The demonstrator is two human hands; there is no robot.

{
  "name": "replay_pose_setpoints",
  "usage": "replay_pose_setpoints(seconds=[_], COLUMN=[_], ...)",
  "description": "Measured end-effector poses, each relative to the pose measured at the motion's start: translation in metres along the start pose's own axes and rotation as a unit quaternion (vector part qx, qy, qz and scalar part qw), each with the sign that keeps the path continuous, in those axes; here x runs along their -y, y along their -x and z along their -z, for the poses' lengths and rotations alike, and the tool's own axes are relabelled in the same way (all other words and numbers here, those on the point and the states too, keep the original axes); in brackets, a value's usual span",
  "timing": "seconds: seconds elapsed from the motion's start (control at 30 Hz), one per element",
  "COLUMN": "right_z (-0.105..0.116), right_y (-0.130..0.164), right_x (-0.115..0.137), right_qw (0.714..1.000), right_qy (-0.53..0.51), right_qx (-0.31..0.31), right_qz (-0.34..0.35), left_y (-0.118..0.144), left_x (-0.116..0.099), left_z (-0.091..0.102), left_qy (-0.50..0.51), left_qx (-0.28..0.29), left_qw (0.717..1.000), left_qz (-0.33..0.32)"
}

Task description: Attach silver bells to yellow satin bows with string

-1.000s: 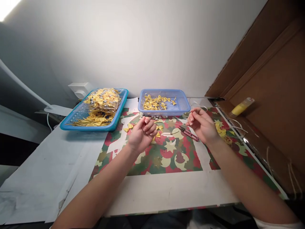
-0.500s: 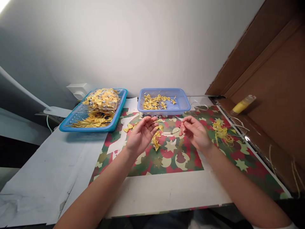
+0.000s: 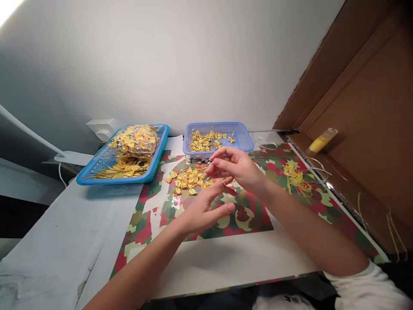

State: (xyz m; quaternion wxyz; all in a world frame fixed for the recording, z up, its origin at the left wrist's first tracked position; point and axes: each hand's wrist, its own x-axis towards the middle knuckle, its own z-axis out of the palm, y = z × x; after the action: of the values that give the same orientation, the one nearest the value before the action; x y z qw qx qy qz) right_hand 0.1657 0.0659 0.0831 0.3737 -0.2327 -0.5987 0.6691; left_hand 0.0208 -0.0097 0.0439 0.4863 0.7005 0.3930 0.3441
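Note:
My left hand point(image 3: 206, 209) is over the patterned sheet, turned palm down, its thumb held away from the fingers. A thin gold strand seems to lie by its fingertips, too fine to make out clearly. Just above and beyond it, my right hand point(image 3: 237, 168) reaches leftward with loosely bent, parted fingers; I see nothing held in it. Left of both hands is a pile of yellow ribbon bows point(image 3: 187, 180) with gold wire stems. Small silver bells point(image 3: 199, 162) lie by the right fingertips, in front of the lilac basket point(image 3: 217, 153), which contains more bows.
At the left, a blue tray point(image 3: 111, 181) bears bagged bows point(image 3: 137, 137) and gold-stemmed bows. Yellow bows with loose strands point(image 3: 295, 176) lie on the right. A yellow tube point(image 3: 322, 141) rests by the cardboard wall point(image 3: 364, 107). The patterned sheet point(image 3: 254, 221) covers the table.
My right hand has moved left, across above my left hand, and its pinch has loosened. My left hand has turned from palm up to palm down and come lower, uncovering the bow pile.

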Motion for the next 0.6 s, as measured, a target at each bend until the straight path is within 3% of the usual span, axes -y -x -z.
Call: replay_pose_setpoints(seconds=[0.07, 0.2, 0.27, 0.33, 0.43, 0.6], right_z=[0.004, 0.014, 0.016, 0.014, 0.008, 0.005], right_y=[-0.009, -0.003, 0.011, 0.026, 0.04, 0.039], right_x=[-0.003, -0.016, -0.023, -0.032, -0.043, -0.052], right_qw=[0.991, 0.919, 0.89, 0.869, 0.86, 0.857], right_qy=[0.13, 0.348, 0.379, 0.416, 0.436, 0.444], right_qx=[-0.019, -0.143, -0.171, -0.152, -0.134, -0.149], right_qz=[0.016, 0.121, 0.186, 0.222, 0.231, 0.216], left_y=[-0.001, -0.005, -0.007, -0.007, -0.007, -0.007], left_x=[0.0, 0.01, 0.014, 0.015, 0.013, 0.01], left_z=[0.0, 0.004, 0.004, 0.002, -0.002, -0.006], left_qy=[0.037, 0.197, 0.262, 0.281, 0.253, 0.215], left_qx=[-0.017, -0.074, -0.094, -0.105, -0.097, -0.065], left_qw=[0.999, 0.977, 0.96, 0.954, 0.963, 0.974], left_qz=[0.006, 0.027, 0.023, 0.019, 0.013, -0.009])
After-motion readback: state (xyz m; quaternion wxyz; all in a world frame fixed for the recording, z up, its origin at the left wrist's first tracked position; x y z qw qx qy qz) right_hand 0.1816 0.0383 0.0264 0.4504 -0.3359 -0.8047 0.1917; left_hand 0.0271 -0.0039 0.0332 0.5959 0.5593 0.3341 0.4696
